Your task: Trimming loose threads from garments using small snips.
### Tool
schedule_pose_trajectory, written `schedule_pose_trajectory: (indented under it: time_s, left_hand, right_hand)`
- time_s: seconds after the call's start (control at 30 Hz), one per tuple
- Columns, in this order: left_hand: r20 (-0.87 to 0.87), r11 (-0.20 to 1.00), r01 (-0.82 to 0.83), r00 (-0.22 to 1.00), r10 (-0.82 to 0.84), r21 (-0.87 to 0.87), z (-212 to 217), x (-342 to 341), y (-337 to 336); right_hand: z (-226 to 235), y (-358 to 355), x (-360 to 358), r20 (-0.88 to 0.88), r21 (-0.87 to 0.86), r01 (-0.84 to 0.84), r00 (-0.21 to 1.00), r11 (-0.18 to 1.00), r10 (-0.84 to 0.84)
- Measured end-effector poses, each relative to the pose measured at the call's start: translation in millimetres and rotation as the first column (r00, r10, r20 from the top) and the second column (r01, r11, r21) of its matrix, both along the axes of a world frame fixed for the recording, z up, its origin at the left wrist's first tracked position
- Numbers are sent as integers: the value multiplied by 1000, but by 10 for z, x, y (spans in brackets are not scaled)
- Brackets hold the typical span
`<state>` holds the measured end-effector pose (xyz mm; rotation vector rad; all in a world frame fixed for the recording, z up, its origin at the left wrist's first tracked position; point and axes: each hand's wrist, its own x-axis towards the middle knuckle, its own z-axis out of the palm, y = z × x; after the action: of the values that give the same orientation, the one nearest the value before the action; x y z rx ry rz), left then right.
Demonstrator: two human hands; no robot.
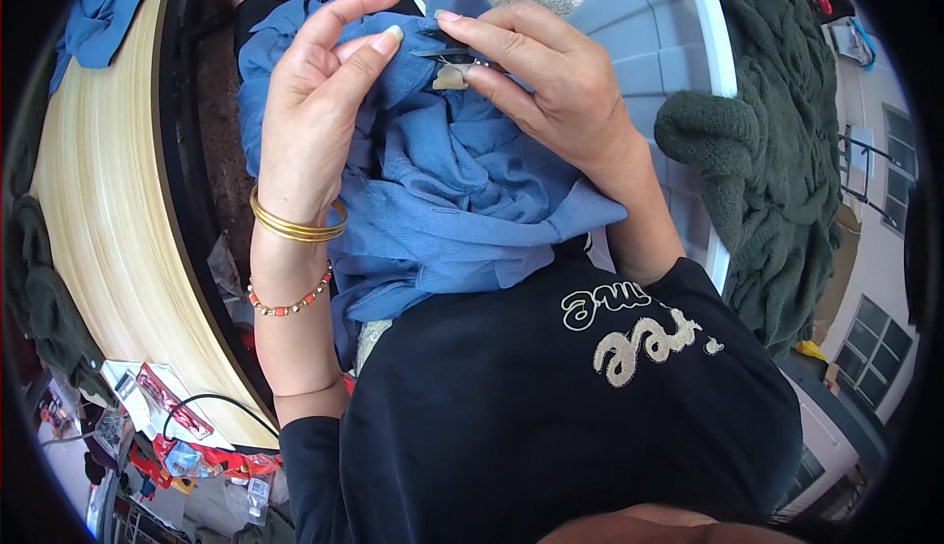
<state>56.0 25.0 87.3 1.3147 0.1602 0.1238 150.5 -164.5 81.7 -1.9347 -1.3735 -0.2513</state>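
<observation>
A blue ribbed knit garment [462,165] lies bunched over my lap. My left hand [329,87] is closed on its upper part, thumb pressed toward the curled fingers and index finger stretched out above. Facing it, my right hand [556,77] grips small thread snips [447,55] between thumb and fingers, with the blades pointing left over the cloth. A small beige piece [450,78] shows just under the blades by my right thumb; I cannot tell what it is or whether it is attached to the snips. The fingers partly hide the snips.
To the left stands a wood-topped table [103,180] with another blue garment [103,18] at its far end. A light blue plastic bin [654,62] is close on the right, with dark green fleece [787,151] beside it. Packets and a cable [211,398] lie at lower left.
</observation>
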Motion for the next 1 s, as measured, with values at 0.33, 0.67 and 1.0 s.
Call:
schedule_pose_trajectory:
  time_s: [0.33, 0.67, 1.0]
  left_hand:
    - [17, 982, 31, 999, -34, 184, -74, 60, 7]
    - [47, 961, 112, 991, -127, 253, -106, 94, 44]
    - [0, 939, 160, 986, -168, 306, -56, 92, 28]
  right_hand:
    - [-13, -31, 39, 11, -32, -10, 1000, 999, 10]
    - [-6, -80, 42, -109, -75, -63, 993, 995, 55]
    - [-15, -92, 44, -67, -57, -89, 994, 994, 85]
